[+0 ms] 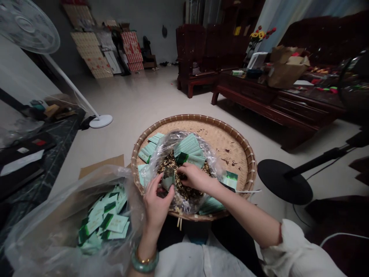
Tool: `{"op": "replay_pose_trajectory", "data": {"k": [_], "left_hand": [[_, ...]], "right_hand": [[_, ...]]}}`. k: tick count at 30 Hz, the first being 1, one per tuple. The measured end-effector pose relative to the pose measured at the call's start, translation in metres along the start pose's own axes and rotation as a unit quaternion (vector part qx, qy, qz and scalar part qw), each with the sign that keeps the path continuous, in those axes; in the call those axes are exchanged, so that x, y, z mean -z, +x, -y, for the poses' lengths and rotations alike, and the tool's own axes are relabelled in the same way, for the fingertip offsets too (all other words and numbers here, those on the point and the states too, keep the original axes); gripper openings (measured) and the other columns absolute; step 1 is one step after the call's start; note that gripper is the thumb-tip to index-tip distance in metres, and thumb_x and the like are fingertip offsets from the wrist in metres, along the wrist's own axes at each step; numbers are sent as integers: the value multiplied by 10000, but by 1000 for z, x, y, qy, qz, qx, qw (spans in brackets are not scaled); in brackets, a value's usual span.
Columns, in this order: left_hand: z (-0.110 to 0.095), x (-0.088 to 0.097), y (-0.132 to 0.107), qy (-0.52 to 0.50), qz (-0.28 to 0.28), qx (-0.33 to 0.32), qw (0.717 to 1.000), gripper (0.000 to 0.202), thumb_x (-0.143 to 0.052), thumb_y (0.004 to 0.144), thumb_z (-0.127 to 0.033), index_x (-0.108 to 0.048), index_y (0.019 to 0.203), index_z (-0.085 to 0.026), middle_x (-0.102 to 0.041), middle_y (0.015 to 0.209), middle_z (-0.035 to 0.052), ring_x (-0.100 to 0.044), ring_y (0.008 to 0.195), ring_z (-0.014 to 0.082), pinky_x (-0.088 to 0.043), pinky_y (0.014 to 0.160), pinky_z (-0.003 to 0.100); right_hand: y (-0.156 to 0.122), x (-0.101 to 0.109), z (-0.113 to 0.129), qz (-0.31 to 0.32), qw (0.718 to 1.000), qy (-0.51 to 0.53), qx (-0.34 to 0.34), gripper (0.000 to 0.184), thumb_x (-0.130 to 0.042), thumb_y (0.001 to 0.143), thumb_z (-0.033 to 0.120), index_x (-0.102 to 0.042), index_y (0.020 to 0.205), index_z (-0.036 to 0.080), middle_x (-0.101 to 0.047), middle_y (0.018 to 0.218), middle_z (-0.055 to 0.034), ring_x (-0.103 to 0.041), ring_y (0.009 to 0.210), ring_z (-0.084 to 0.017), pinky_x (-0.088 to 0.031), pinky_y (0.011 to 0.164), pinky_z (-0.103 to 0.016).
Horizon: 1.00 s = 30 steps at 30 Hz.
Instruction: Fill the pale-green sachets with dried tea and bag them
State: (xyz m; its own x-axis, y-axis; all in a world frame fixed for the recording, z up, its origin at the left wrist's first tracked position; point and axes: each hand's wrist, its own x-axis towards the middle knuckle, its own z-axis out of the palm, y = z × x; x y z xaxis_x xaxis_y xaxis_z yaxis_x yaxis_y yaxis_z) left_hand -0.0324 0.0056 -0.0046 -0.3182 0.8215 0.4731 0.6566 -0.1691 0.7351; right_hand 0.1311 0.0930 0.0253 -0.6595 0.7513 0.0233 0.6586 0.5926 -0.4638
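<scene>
My left hand pinches a small pale green packet between thumb and fingers, its mouth facing up. Just to the right, my right hand has its fingers curled together at the loose dried herb mix; whatever is between the fingertips is hidden. The dark and yellowish mix lies in a clear plastic bag, spread open on a round woven bamboo tray. A fanned stack of flat green packets rests on the mix, beyond my right hand.
More packet stacks lie along the tray's left side, others at its front right. A large clear bag of green packets stands at left. Fan bases, one white and one black, flank the tray. A dark wooden table stands beyond.
</scene>
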Motion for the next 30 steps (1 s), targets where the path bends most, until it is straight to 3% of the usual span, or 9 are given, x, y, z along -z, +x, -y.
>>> {"op": "replay_pose_trajectory", "data": {"k": [3,8,15,20,25,30], "left_hand": [[-1,-1,-1,3,0,0,1000,394,-649,753,-300,-619,1117,-153,-669,1035,111,-660,792,197,-570,664,321],[-7,-2,0,12,7,-23,1000,401,-647,754,-273,-608,1135,-154,-670,1044,111,-653,820,202,-563,640,309],[-20,-6,6,55,19,-93,994,389,-639,749,-219,-607,1134,-174,-681,1035,100,-620,933,235,-545,723,351],[-25,-11,8,55,29,-101,993,382,-633,756,-201,-597,1134,-168,-679,1044,97,-611,950,239,-530,774,372],[-26,-14,7,42,29,-99,994,397,-628,753,-196,-590,1148,-185,-675,1059,95,-613,968,245,-519,809,394],[-23,-15,6,38,31,-96,994,395,-634,747,-189,-594,1139,-175,-678,1050,96,-615,958,242,-522,799,383]], "right_hand": [[1,4,-2,-20,999,40,-4,228,-638,707,77,-683,924,132,-651,893,-82,-608,809,-184,-441,724,-265],[-9,22,-9,-91,984,147,-31,233,-623,735,105,-697,950,156,-708,873,-47,-623,735,-144,-454,705,-249],[-23,63,5,-143,960,238,-31,170,-625,745,165,-696,898,148,-703,789,-22,-604,651,-112,-471,609,-223],[-27,83,27,-128,972,197,11,183,-632,752,115,-692,918,163,-712,875,-35,-630,716,-121,-495,660,-237],[-25,78,34,-127,985,111,39,229,-625,762,60,-693,948,174,-712,908,-42,-647,777,-136,-488,710,-246],[-23,71,31,-149,983,88,60,165,-673,750,73,-711,877,171,-708,819,-35,-645,742,-137,-476,685,-228]]}}
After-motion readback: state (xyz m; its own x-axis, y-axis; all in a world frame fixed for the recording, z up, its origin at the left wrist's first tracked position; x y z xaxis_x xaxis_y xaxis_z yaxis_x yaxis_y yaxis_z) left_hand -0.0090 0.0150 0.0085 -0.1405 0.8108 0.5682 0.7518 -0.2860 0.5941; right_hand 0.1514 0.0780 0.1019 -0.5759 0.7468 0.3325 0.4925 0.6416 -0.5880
